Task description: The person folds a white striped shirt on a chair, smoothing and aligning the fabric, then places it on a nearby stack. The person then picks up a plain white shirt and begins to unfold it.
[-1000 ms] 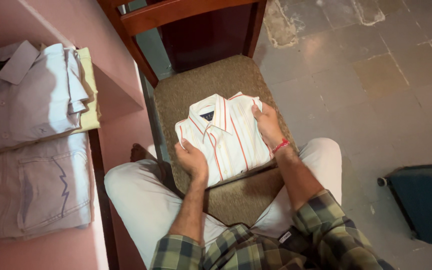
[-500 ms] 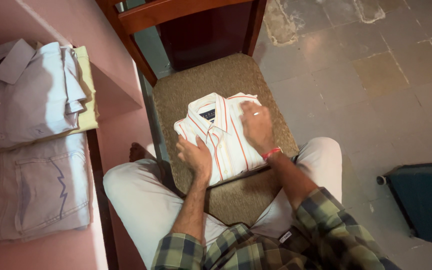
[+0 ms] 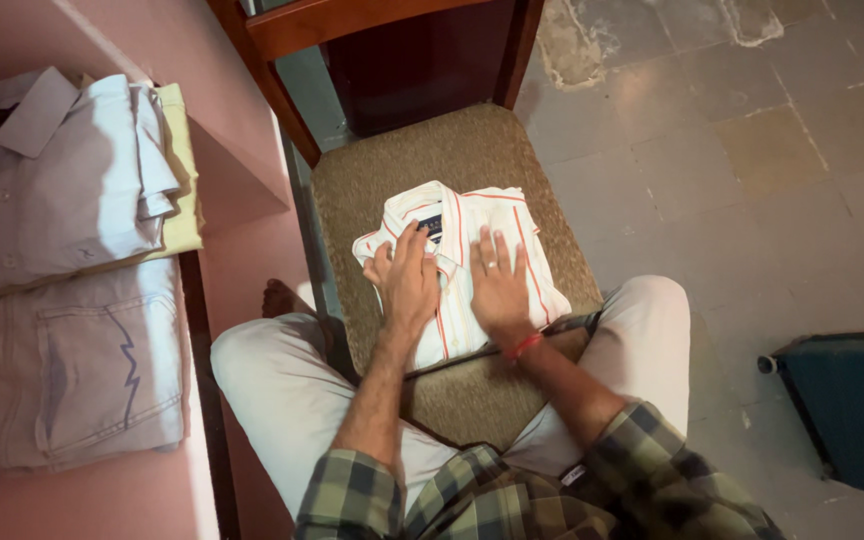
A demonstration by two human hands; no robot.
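Two hands, both mine, laid flat on one folded striped shirt (image 3: pixel 497 215). Shirt: white with red and pale yellow stripes, collar up and pointing away from me, resting on the woven seat of a wooden chair (image 3: pixel 432 150) between my knees. Left hand (image 3: pixel 409 282): palm down over the left half of the shirt, fingers (image 3: pixel 414 245) spread and released, tips just below the collar; nothing grasped. Right hand (image 3: pixel 497 285): palm down on the middle of the shirt just beside the left hand, fingers straight and open, a ring on one of them, a red thread at the wrist; nothing grasped. Shelf (image 3: pixel 242 150) to my left, pink, carrying a folded pale grey shirt (image 3: pixel 52 180) stacked on a light yellow garment (image 3: pixel 180 170), and nearer to me a pair of folded light jeans (image 3: pixel 72 365). Tiled floor (image 3: pixel 752 170) to the right, with a dark blue-green case (image 3: pixel 847 410) at the edge of view.
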